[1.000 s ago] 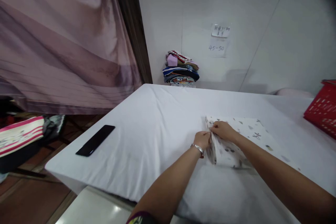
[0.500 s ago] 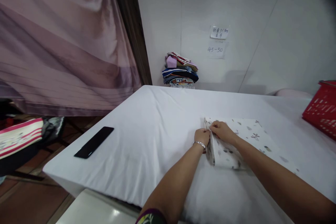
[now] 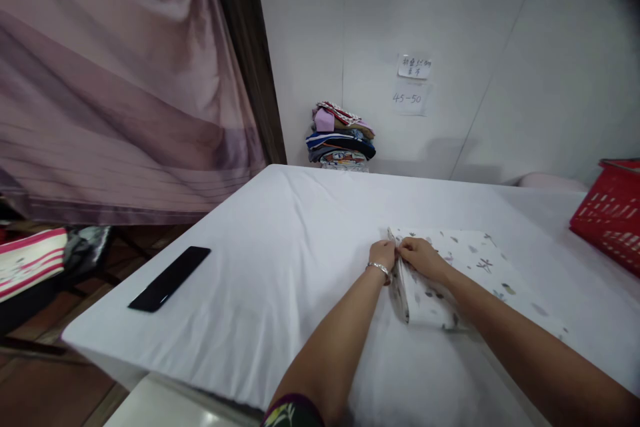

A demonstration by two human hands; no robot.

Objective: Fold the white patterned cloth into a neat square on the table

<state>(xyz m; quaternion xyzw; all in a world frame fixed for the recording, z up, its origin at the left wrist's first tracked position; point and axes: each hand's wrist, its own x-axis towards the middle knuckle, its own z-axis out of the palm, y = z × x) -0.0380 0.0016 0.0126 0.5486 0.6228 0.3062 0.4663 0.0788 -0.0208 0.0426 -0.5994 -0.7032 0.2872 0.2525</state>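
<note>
A white cloth with small leaf and twig prints lies folded in layers on the white-covered table. My left hand, with a silver bracelet at the wrist, is closed on the cloth's left folded edge. Right beside it my right hand pinches the same edge from above, thumb and fingers together. Both hands meet near the upper part of that edge. The left fingertips are partly hidden behind the fold.
On the table's left side lies a black phone-like slab. A red basket stands at the right edge. Folded fabrics are stacked beyond the far edge by the wall. A pinkish curtain hangs at left.
The view has shifted slightly. Both hands stay at the cloth's left edge, with the left hand's fingers turned a little further behind the fold.
</note>
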